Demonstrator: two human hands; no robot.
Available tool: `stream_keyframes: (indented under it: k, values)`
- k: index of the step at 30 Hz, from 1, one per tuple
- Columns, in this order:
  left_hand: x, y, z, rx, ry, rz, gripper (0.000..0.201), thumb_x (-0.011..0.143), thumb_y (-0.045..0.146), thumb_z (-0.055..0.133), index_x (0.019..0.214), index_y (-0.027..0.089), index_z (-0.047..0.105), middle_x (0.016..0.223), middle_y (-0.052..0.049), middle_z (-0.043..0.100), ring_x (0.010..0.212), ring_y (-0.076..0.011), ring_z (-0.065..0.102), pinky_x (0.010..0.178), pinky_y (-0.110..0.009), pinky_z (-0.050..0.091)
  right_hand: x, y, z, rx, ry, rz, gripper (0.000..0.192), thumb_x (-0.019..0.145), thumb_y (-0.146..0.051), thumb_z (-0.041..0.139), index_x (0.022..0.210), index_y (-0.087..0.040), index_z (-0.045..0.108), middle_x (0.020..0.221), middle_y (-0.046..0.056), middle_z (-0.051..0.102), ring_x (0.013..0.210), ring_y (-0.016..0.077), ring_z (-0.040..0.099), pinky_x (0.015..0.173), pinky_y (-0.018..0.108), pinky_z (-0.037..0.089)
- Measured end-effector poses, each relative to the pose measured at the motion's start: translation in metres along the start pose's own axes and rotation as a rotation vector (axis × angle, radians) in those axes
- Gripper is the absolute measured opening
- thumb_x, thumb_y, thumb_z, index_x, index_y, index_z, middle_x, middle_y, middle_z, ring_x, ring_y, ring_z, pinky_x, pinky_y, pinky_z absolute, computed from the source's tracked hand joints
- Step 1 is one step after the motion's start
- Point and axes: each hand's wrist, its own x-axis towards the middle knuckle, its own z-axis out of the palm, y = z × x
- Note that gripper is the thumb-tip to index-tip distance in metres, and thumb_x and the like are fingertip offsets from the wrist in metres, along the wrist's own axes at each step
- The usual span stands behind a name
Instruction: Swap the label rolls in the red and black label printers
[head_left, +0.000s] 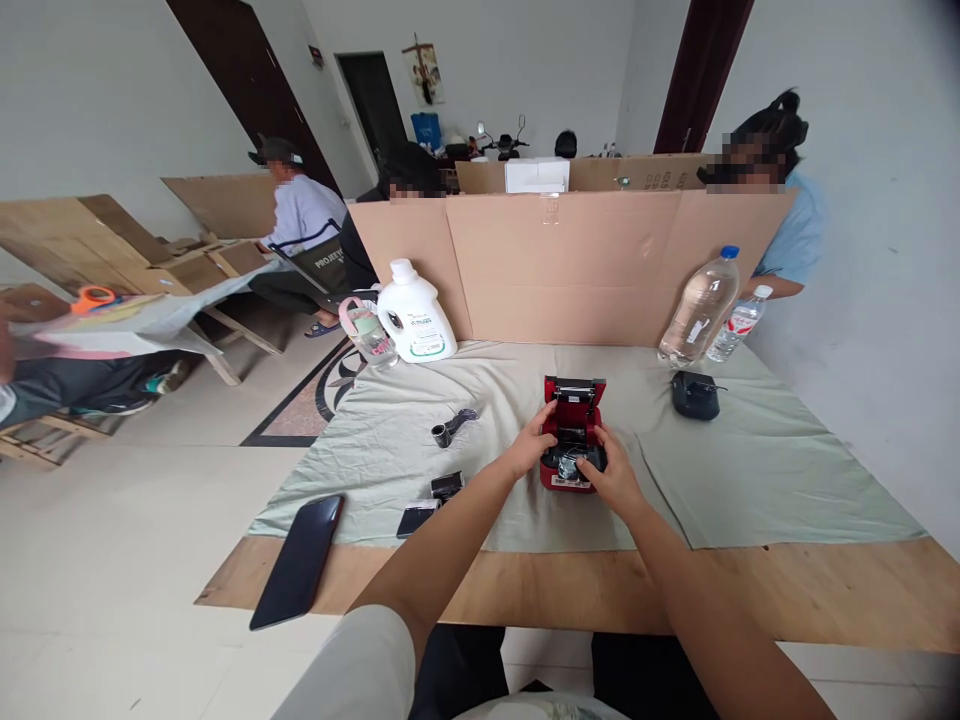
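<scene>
A small red device with its lid tipped open stands on the pale green cloth in the middle of the table. My left hand grips its left side. My right hand rests on its front right, fingers at the dark opening where a roll lies inside. A small dark roll with a loose strip lies on the cloth to the left. Two small black parts lie nearer the table's front edge.
A black phone hangs over the front left table edge. A white jug, a cup, two clear bottles and a black pouch stand before a cardboard screen. Other people sit behind and to the left.
</scene>
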Motion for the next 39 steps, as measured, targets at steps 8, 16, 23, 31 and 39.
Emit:
stream_keyframes:
  k: [8,16,23,31,39]
  values:
    - [0.011,0.025,0.015,0.945,0.137,0.097,0.026,0.079,0.022,0.053,0.099,0.020,0.069,0.104,-0.005,0.068,0.110,-0.0249,0.051,0.098,-0.038,0.038,-0.011,0.002,-0.007,0.140,0.037,0.079,0.054,0.082,-0.058,0.049,0.118,-0.018,0.056,0.137,0.016,0.044,0.127,0.0297,0.042,0.094,0.047,0.046]
    - [0.037,0.040,0.039,1.386,-0.329,0.035,0.037,0.080,0.019,0.051,0.114,0.023,0.064,0.112,-0.008,0.067,0.105,-0.0254,0.058,0.095,-0.038,0.039,-0.026,0.001,-0.008,0.206,0.025,0.145,0.059,0.086,-0.057,0.043,0.130,-0.018,0.047,0.128,0.013,0.054,0.114,0.0264,0.052,0.095,0.044,0.045]
    - [0.059,0.044,0.056,1.552,-0.479,-0.159,0.030,0.072,0.018,0.063,0.102,0.012,0.067,0.109,-0.017,0.066,0.106,-0.0304,0.058,0.101,-0.046,0.033,-0.031,0.007,-0.007,0.201,0.018,0.163,0.062,0.084,-0.059,0.044,0.133,-0.020,0.046,0.131,0.013,0.053,0.116,0.0270,0.052,0.092,0.043,0.048]
    - [0.048,0.054,0.044,1.406,-0.407,-0.093,0.040,0.074,0.016,0.059,0.114,0.014,0.059,0.117,-0.014,0.062,0.107,-0.0272,0.059,0.088,-0.034,0.047,-0.030,0.006,-0.009,0.192,-0.008,0.172,0.066,0.083,-0.062,0.043,0.133,-0.018,0.046,0.131,0.014,0.053,0.114,0.0274,0.053,0.091,0.043,0.047]
    - [-0.002,0.067,-0.027,0.467,-0.281,0.115,0.047,0.079,0.021,0.050,0.125,0.017,0.047,0.114,-0.009,0.060,0.100,-0.0201,0.058,0.085,-0.033,0.049,-0.030,0.005,-0.014,0.181,-0.006,0.151,0.066,0.084,-0.062,0.042,0.130,-0.015,0.049,0.129,0.016,0.054,0.116,0.0286,0.052,0.098,0.045,0.042]
